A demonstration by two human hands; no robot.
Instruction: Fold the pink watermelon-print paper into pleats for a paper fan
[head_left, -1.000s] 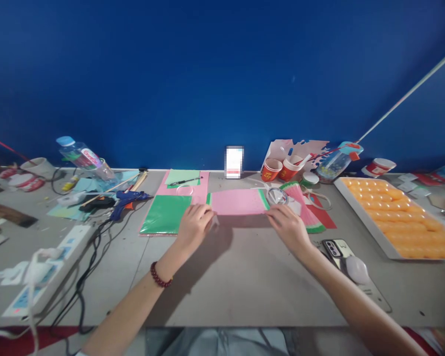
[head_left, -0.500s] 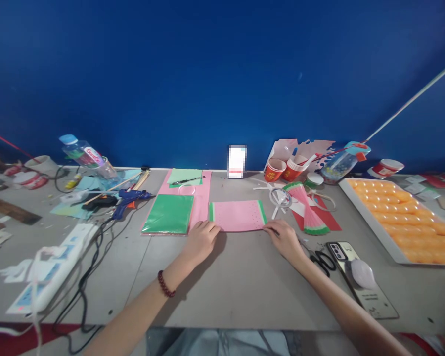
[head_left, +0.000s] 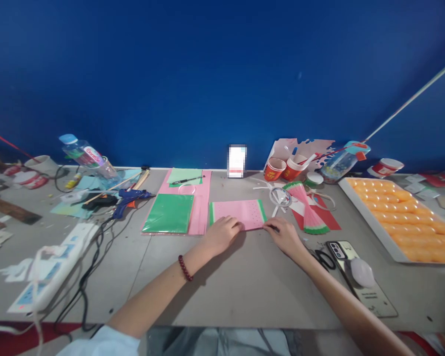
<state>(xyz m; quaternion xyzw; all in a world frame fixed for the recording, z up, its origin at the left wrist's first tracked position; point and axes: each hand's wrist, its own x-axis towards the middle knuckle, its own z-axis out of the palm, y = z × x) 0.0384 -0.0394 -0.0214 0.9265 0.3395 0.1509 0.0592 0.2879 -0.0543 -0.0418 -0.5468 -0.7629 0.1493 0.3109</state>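
A pink sheet of paper (head_left: 233, 211) with green ends and small dark seed dots lies on the table in front of me. My left hand (head_left: 223, 234) has its fingers closed together on the near edge of the paper, around its middle, and covers part of it. At the near right corner, my right hand (head_left: 281, 231) pinches the edge between thumb and fingers. Just right of the sheet is a pleated pink-and-green paper fan (head_left: 307, 207) on a red sheet. Left of the paper lies a green pack of paper (head_left: 168, 213).
A clear tape roll (head_left: 281, 198), paper cups (head_left: 275, 169) and a tray of orange balls (head_left: 400, 220) are on the right. Black-handled scissors (head_left: 323, 258) and a phone (head_left: 363, 279) lie near my right forearm. Leftward are a blue glue gun (head_left: 128, 200), cables and a power strip (head_left: 57, 269).
My left hand has slid right along the near edge, from the paper's left corner to its middle. My right hand stays at the right corner.
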